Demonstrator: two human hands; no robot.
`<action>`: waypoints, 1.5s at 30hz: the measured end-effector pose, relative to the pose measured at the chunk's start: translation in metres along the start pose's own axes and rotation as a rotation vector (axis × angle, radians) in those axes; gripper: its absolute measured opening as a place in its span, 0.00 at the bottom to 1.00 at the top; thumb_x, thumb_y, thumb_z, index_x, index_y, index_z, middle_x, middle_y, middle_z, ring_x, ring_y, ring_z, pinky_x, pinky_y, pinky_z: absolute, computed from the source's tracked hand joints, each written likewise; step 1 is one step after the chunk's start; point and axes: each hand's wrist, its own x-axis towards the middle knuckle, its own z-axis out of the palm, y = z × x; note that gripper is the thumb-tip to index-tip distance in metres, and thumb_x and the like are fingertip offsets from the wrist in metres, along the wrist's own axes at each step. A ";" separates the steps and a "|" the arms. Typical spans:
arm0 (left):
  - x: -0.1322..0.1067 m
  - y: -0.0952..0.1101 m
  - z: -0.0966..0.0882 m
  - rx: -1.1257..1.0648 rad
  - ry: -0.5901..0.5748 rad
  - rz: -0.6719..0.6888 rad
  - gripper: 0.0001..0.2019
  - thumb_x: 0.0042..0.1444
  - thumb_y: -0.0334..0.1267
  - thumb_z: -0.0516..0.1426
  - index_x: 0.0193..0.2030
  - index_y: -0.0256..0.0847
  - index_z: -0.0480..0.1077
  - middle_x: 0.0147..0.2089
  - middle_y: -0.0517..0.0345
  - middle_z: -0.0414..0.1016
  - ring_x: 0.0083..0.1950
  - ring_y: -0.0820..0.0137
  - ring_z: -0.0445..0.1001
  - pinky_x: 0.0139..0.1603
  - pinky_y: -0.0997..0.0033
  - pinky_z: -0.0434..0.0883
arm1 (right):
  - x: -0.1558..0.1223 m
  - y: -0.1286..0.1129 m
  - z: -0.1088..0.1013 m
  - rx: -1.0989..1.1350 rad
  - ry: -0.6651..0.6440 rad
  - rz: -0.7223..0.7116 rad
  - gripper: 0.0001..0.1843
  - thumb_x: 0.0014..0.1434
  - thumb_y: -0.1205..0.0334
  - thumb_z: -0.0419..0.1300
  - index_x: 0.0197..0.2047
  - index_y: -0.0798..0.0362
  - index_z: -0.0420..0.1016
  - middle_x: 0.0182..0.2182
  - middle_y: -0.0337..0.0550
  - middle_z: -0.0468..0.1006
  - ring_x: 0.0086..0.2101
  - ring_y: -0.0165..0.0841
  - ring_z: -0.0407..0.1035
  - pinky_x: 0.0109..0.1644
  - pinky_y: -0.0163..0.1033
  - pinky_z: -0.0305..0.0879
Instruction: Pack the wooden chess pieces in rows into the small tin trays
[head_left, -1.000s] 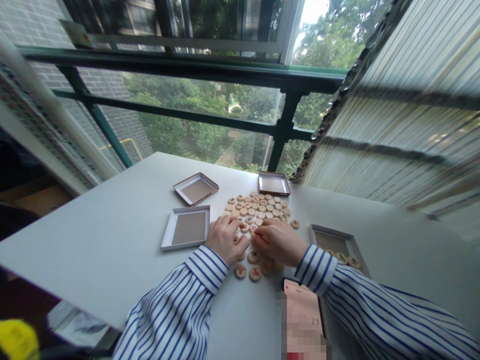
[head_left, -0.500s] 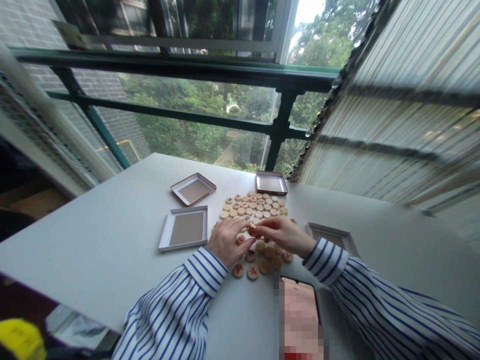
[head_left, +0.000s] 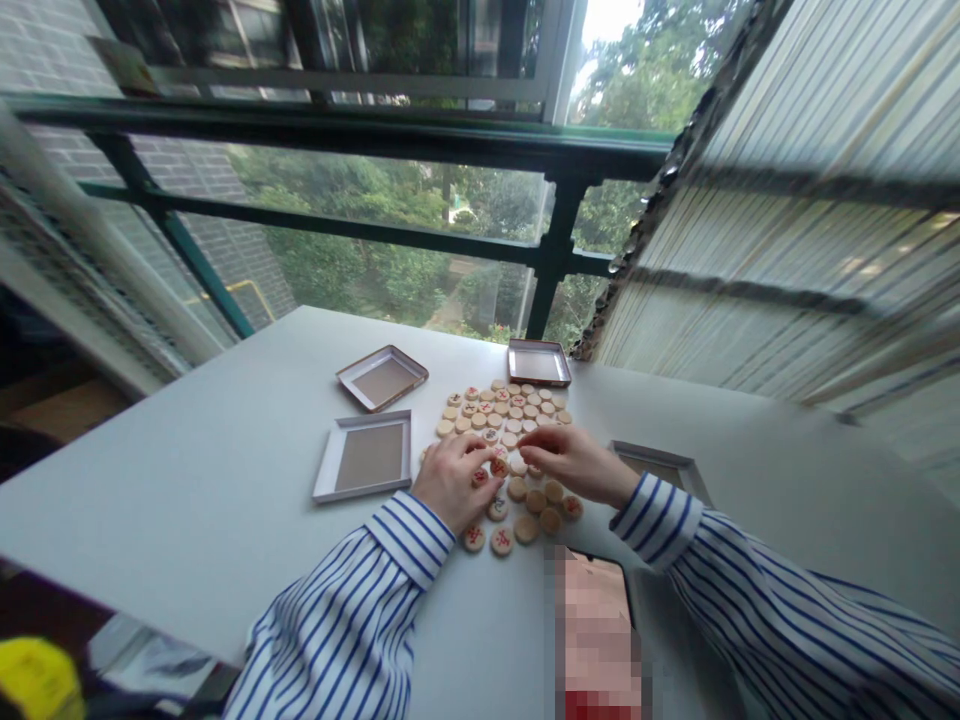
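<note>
Many round wooden Chinese chess pieces (head_left: 480, 421) are spread over the middle of the white table, some with red or black characters showing and others plain side up. Between the thumb and fingertips of my left hand (head_left: 454, 478) is one piece with a red character (head_left: 499, 467). My right hand (head_left: 576, 463) hovers over the pieces just to the right, thumb and fingers a little apart, with nothing visible in it. Nearer me lie red-marked pieces (head_left: 502, 541) and several plain ones (head_left: 526, 528). My hands hide some pieces.
Shallow box trays stand around the pieces: one at back left (head_left: 409, 388), one at left (head_left: 361, 495), one at the back (head_left: 540, 380) and one at right (head_left: 660, 456), partly behind my right arm. A phone (head_left: 596, 610) lies near me. Beyond the table is a railed window.
My right hand has drawn back to the right from the red-marked piece that both hands touched. That piece now sits at my left fingertips. The view has shifted slightly.
</note>
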 end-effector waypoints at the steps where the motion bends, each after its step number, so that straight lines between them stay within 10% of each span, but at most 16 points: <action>1: 0.000 0.000 0.000 0.009 -0.012 -0.003 0.11 0.46 0.40 0.59 0.38 0.41 0.72 0.41 0.54 0.71 0.44 0.63 0.67 0.43 0.61 0.65 | -0.001 0.001 -0.001 -0.061 0.015 -0.006 0.14 0.55 0.58 0.51 0.35 0.58 0.74 0.25 0.41 0.73 0.25 0.27 0.63 0.28 0.33 0.57; 16: 0.000 -0.002 0.002 0.060 -0.081 -0.033 0.12 0.43 0.41 0.60 0.37 0.43 0.73 0.44 0.53 0.69 0.45 0.62 0.65 0.45 0.59 0.65 | -0.001 0.010 0.004 -0.647 -0.001 -0.289 0.08 0.52 0.66 0.55 0.35 0.53 0.74 0.32 0.44 0.76 0.36 0.33 0.65 0.39 0.35 0.56; 45: -0.002 -0.005 0.005 0.043 -0.008 -0.024 0.13 0.44 0.45 0.60 0.36 0.44 0.74 0.43 0.53 0.68 0.44 0.63 0.66 0.44 0.60 0.66 | -0.002 0.012 0.002 -0.584 0.004 -0.240 0.11 0.56 0.58 0.53 0.36 0.51 0.74 0.31 0.43 0.76 0.35 0.33 0.64 0.36 0.36 0.53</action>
